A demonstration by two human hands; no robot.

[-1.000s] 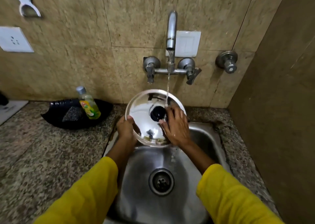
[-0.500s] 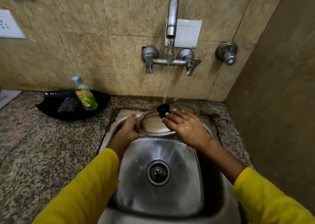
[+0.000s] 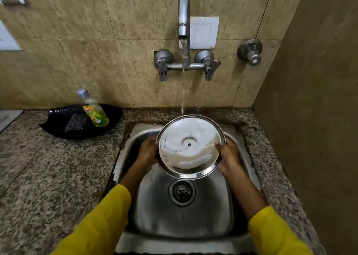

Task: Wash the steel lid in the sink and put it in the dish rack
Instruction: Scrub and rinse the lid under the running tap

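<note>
- The steel lid [image 3: 188, 147] is held tilted above the sink [image 3: 235, 212], its inner side turned toward the camera, with a small rivet seen at its centre.
- Its left edge is grasped by the left hand [image 3: 148, 152] and its right edge by the right hand [image 3: 227, 155].
- The lid's upper rim is struck by a stream of water [image 3: 184, 76] from the wall tap [image 3: 184, 14].
- The drain [image 3: 181, 191] is seen just below the lid.
- On the granite counter [image 3: 48, 177], a green soap bottle [image 3: 95, 109] is leaned in a black tray [image 3: 64, 123] beside a scrub pad [image 3: 75, 122].
</note>
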